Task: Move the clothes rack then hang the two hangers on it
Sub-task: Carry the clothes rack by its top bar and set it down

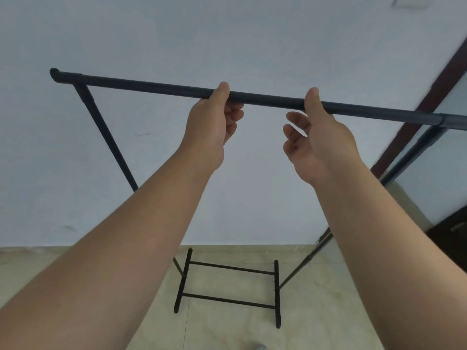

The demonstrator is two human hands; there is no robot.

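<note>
Both our hands are up at the clothes rack (156,85) — its dark top bar runs across in front of us, before a pale wall (252,34). Our left hand (211,122) grasps the bar, thumb over the top and fingers curled underneath. Our right hand (318,137) only touches it with the thumb, the fingers loose and spread below the bar. Down below, the rack's feet stand on the tan floor (328,311).

rack (156,85) blk | wall (227,34) pale blue-gry | floor (227,332) beige | doorframe (429,82) dk brn
</note>
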